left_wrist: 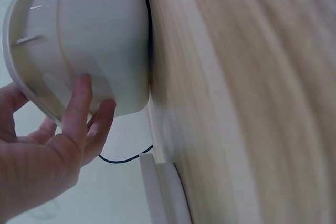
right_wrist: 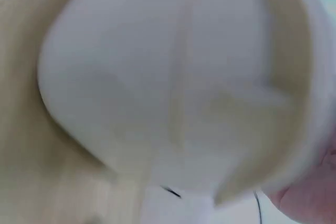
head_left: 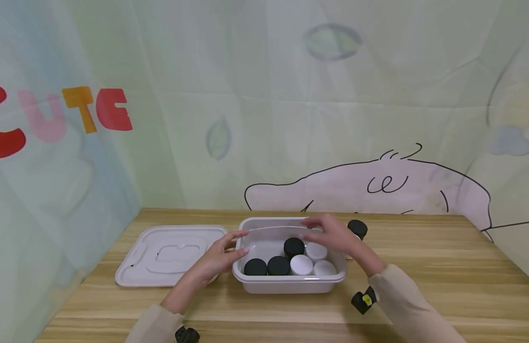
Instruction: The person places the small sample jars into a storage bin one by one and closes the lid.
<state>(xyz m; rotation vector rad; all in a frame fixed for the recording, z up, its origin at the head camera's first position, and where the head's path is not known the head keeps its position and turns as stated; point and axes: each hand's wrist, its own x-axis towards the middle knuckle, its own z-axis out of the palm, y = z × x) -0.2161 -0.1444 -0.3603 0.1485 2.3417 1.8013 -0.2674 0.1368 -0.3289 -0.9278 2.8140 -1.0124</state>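
Note:
My left hand (head_left: 223, 252) grips the left end of a white plastic box (head_left: 290, 287). In the left wrist view its fingers press the outer wall of the box (left_wrist: 105, 40). Inside the box are several round lids or jars, black ones (head_left: 279, 266) at the left and white ones (head_left: 301, 265) at the right. My right hand (head_left: 333, 234) hovers over the right end with loosely bent fingers and nothing visible between them. In the blurred right wrist view the box wall (right_wrist: 131, 77) fills most of the picture, with part of the right hand (right_wrist: 307, 195) at the edge.
A flat white lid (head_left: 137, 267) lies on the wooden table (head_left: 440, 267) left of the box. Behind my right wrist stands a black-capped container (head_left: 357, 228), partly hidden. A printed curtain (head_left: 264, 119) hangs along the back of the table.

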